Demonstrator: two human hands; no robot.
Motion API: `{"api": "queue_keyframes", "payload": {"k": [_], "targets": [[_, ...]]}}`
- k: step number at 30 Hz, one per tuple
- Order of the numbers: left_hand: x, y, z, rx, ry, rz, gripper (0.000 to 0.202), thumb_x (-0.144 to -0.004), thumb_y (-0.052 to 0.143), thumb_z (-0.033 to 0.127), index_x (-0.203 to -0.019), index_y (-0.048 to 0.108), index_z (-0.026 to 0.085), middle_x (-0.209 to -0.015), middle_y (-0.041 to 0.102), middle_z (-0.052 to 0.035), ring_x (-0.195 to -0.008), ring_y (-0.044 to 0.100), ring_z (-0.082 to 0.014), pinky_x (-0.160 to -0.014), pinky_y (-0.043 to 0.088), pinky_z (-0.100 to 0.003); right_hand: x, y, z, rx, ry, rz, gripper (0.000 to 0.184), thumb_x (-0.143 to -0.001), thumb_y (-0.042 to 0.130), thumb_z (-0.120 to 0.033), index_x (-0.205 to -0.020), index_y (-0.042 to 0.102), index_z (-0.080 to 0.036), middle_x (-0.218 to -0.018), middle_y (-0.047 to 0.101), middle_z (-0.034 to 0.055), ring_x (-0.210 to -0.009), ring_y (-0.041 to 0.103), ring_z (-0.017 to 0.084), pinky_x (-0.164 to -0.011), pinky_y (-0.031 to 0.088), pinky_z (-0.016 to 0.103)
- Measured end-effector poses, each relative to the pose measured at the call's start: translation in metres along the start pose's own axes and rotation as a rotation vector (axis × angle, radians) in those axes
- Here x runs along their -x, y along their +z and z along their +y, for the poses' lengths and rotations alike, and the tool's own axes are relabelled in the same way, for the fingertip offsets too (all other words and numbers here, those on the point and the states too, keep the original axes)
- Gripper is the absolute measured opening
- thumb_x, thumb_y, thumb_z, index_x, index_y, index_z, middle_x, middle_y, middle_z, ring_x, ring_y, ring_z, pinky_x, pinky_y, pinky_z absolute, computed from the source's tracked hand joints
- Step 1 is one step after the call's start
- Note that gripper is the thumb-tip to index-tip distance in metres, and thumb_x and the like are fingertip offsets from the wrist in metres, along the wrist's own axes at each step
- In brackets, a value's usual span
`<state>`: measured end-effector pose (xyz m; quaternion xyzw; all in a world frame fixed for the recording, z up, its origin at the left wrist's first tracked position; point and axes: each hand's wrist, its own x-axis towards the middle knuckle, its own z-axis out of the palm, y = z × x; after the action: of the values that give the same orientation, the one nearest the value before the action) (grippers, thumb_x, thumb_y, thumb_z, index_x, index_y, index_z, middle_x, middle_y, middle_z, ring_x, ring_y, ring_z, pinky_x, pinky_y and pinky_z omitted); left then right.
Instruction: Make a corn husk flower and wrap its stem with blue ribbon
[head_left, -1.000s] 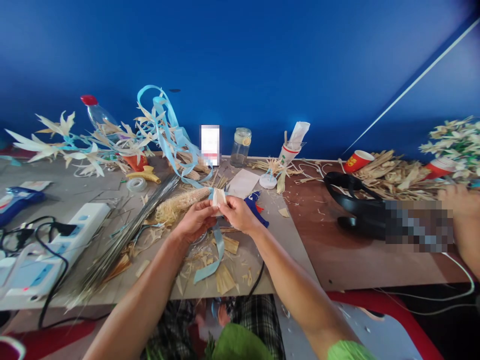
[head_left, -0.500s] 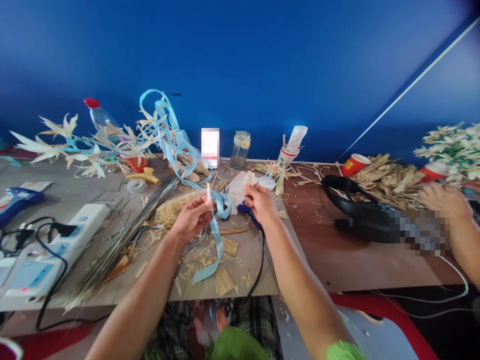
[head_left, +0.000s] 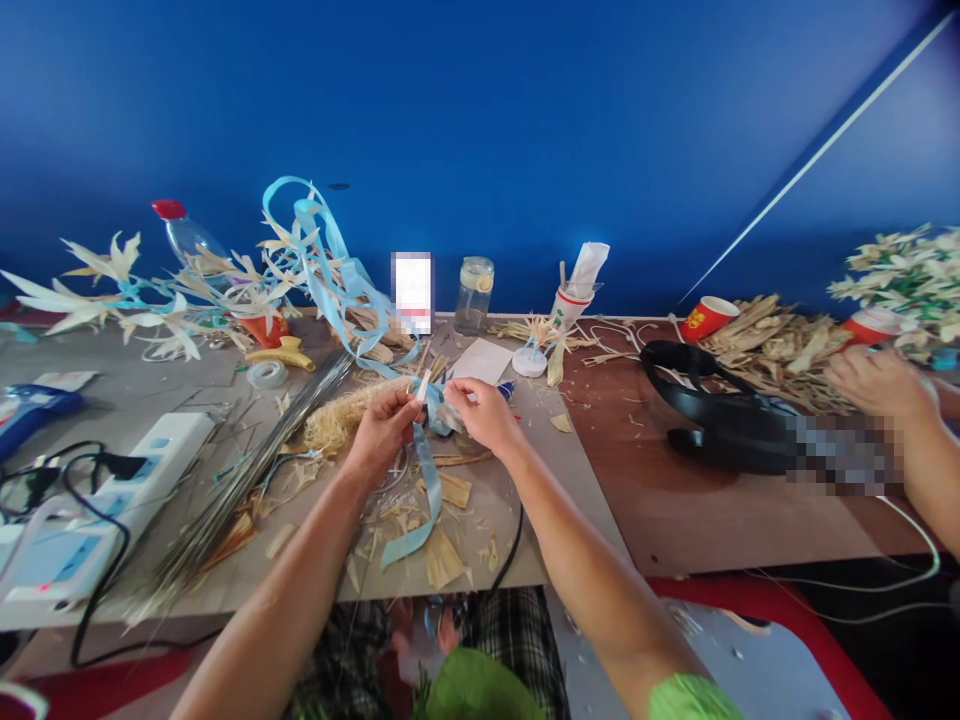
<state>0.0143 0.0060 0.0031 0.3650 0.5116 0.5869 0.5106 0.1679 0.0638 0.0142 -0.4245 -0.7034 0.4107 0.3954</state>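
My left hand (head_left: 388, 428) is closed in a pinch on a narrow, pale husk strip (head_left: 424, 386) that points upward from the fingertips. Close to its right, my right hand (head_left: 484, 412) is also pinched, at a pale husk piece (head_left: 451, 416) that is blurred and partly hidden by the fingers. A small gap separates the two hands. Light blue ribbon (head_left: 427, 475) runs behind and below them onto the table. Left of my fingers lies a bundle of tan fibre (head_left: 330, 425), beside a sheaf of thin wires (head_left: 247, 480). Husk scraps (head_left: 444, 558) litter the tabletop below.
Husk flowers on blue stems (head_left: 176, 320) stand at the left, near a power strip (head_left: 142, 500). A glass jar (head_left: 474, 297) and a paper cup (head_left: 570, 308) line the wall. Another person's hand (head_left: 881, 385) is at the right, near a black headset (head_left: 720, 430) and a husk pile (head_left: 772, 345).
My right hand has moved left and slightly down, bringing its husk piece close to the strip in my left hand. A white sheet behind it now shows more fully.
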Motion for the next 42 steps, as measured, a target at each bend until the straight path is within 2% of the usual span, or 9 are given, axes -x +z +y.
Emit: {"api": "queue_keyframes", "payload": {"k": [2, 6, 10, 16, 20, 24, 28, 34, 42], "targets": [[0.001, 0.002, 0.000, -0.052, 0.004, -0.022, 0.025, -0.068, 0.071, 0.037, -0.072, 0.058, 0.016, -0.057, 0.056, 0.0022, -0.040, 0.036, -0.0037, -0.039, 0.023, -0.018, 0.001, 0.005, 0.000, -0.114, 0.022, -0.043, 0.024, -0.079, 0.055, -0.041, -0.082, 0.064, -0.019, -0.083, 0.066, 0.0046, -0.080, 0.059, 0.016, -0.070, 0.043, 0.025], [0.004, 0.006, 0.000, -0.115, -0.008, -0.108, 0.028, -0.069, 0.071, 0.040, -0.073, 0.059, 0.015, -0.057, 0.055, 0.0024, -0.039, 0.034, -0.0036, -0.039, 0.021, -0.019, 0.003, 0.014, 0.001, -0.173, 0.092, -0.105, 0.026, -0.075, 0.057, -0.042, -0.069, 0.061, -0.018, -0.058, 0.055, -0.0016, -0.061, 0.051, 0.012, -0.057, 0.037, 0.022], [0.006, 0.009, 0.001, -0.141, -0.011, -0.150, 0.028, -0.069, 0.070, 0.040, -0.075, 0.060, 0.014, -0.060, 0.056, 0.0013, -0.042, 0.035, -0.0037, -0.041, 0.023, -0.019, 0.003, 0.014, 0.001, -0.226, 0.149, -0.052, 0.027, -0.072, 0.059, -0.041, -0.059, 0.054, -0.018, -0.046, 0.043, -0.0058, -0.048, 0.038, 0.009, -0.049, 0.030, 0.022], [0.006, 0.007, 0.003, -0.172, -0.038, -0.123, 0.026, -0.070, 0.069, 0.038, -0.075, 0.058, 0.014, -0.059, 0.056, 0.0022, -0.042, 0.036, -0.0043, -0.040, 0.023, -0.018, -0.001, 0.005, -0.003, -0.406, 0.195, 0.074, 0.026, -0.069, 0.060, -0.038, -0.056, 0.050, -0.018, -0.049, 0.044, -0.0061, -0.044, 0.033, 0.006, -0.045, 0.024, 0.022], [0.006, 0.006, 0.002, -0.116, -0.020, -0.118, 0.028, -0.073, 0.065, 0.041, -0.075, 0.058, 0.014, -0.060, 0.053, 0.0027, -0.043, 0.035, -0.0039, -0.041, 0.023, -0.018, -0.002, 0.002, -0.006, -0.506, 0.206, 0.131, 0.026, -0.069, 0.061, -0.037, -0.056, 0.049, -0.018, -0.048, 0.043, -0.0066, -0.043, 0.032, 0.006, -0.043, 0.022, 0.022], [0.008, 0.006, 0.004, 0.002, -0.044, -0.153, 0.034, -0.077, 0.061, 0.046, -0.080, 0.063, 0.012, -0.063, 0.052, 0.0019, -0.042, 0.032, -0.0024, -0.041, 0.020, -0.018, -0.002, 0.005, -0.005, -0.486, 0.198, 0.113, 0.026, -0.069, 0.061, -0.038, -0.056, 0.049, -0.018, -0.047, 0.041, -0.0070, -0.043, 0.032, 0.006, -0.043, 0.023, 0.022], [0.011, 0.006, 0.007, 0.048, -0.127, -0.207, 0.033, -0.075, 0.064, 0.043, -0.083, 0.064, 0.011, -0.054, 0.046, 0.0031, -0.041, 0.032, -0.0030, -0.041, 0.019, -0.018, -0.003, 0.005, -0.002, -0.461, 0.178, 0.145, 0.027, -0.070, 0.060, -0.039, -0.056, 0.049, -0.018, -0.047, 0.042, -0.0067, -0.043, 0.032, 0.006, -0.044, 0.024, 0.022], [0.013, 0.005, 0.010, 0.135, -0.169, -0.306, 0.035, -0.076, 0.066, 0.034, -0.105, 0.059, 0.015, -0.049, 0.048, 0.0047, -0.039, 0.032, -0.0039, -0.041, 0.020, -0.017, -0.005, 0.002, 0.000, -0.421, 0.165, 0.192, 0.027, -0.070, 0.060, -0.039, -0.055, 0.049, -0.018, -0.048, 0.044, -0.0062, -0.045, 0.034, 0.007, -0.046, 0.027, 0.023], [0.010, 0.003, 0.004, 0.227, -0.256, -0.400, 0.028, -0.078, 0.065, 0.027, -0.101, 0.060, 0.014, -0.046, 0.046, 0.0056, -0.036, 0.031, -0.0028, -0.039, 0.021, -0.016, -0.002, 0.004, -0.004, -0.376, 0.169, 0.166, 0.028, -0.070, 0.059, -0.039, -0.054, 0.047, -0.019, -0.046, 0.041, -0.0062, -0.045, 0.034, 0.007, -0.047, 0.027, 0.023]]}}
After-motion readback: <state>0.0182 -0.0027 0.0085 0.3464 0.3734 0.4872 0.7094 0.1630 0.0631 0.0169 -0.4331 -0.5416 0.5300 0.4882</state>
